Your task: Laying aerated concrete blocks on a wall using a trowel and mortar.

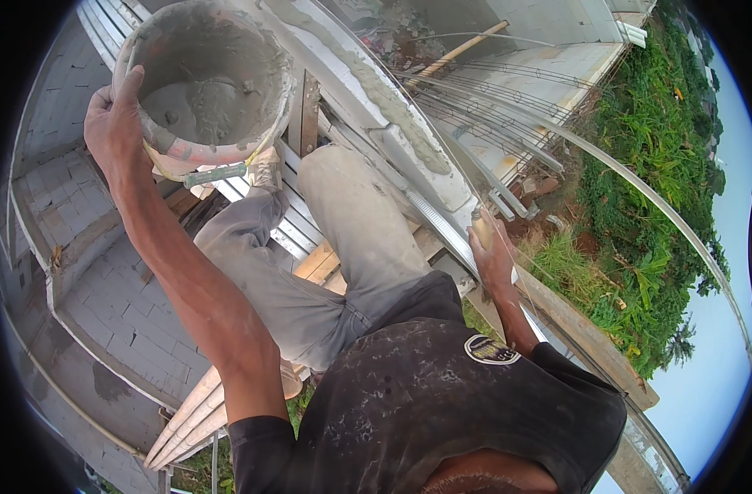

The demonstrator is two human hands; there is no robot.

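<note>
My left hand (pixel 116 123) is closed on the rim of a mortar-caked bucket (pixel 214 150) at the upper left. Wet grey mortar (pixel 215 103) lies in its bottom, and the bucket tilts toward me. Its wire handle with a green grip (pixel 216 174) hangs down at the near side. To the right, my right hand (pixel 493 251) is wrapped round the pale handle of a tool (pixel 481 229) beside the top of a wall (pixel 376 107). The tool's working end cannot be made out. A strip of mortar (pixel 388 103) runs along that wall top.
Metal planks (pixel 298 235) and timber lie under my legs. Steel bars (pixel 483 95) and a bamboo pole (pixel 458 56) are beyond the wall. A thin string (pixel 520 276) passes near my right hand. Block walls (pixel 137 309) drop away at left; green plants (pixel 639 181) grow below at right.
</note>
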